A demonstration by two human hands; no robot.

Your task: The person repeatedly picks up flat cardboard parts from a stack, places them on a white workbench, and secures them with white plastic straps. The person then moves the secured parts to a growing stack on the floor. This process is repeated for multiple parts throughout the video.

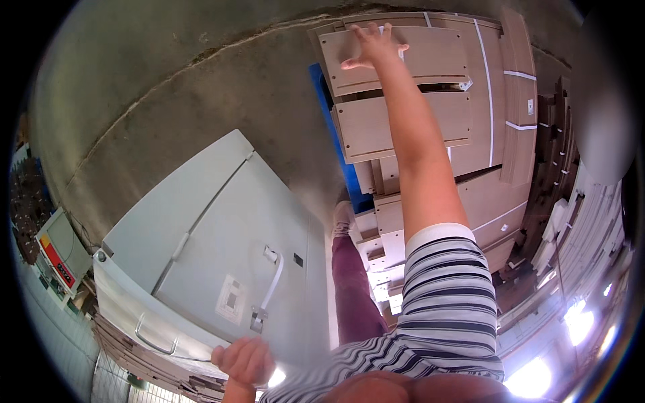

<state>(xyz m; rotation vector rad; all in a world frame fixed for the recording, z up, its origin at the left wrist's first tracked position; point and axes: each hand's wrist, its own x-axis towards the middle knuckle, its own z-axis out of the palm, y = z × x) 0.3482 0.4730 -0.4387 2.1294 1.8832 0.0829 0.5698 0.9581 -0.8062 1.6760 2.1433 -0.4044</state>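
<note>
The right arm (424, 158) stretches far out, its right grip (374, 50) spread wide; the left grip (246, 361) is curled like a ball.

A hand could pass over the bare concrete floor (201, 101) beyond the big grey metal cabinet (222, 242), or through the gap between it and the pile of brown boards (457, 107). Lower in that gap, a purple trouser leg (356, 289) gets in the way, and a white bar handle (274, 281) sticks out from the cabinet.
</note>
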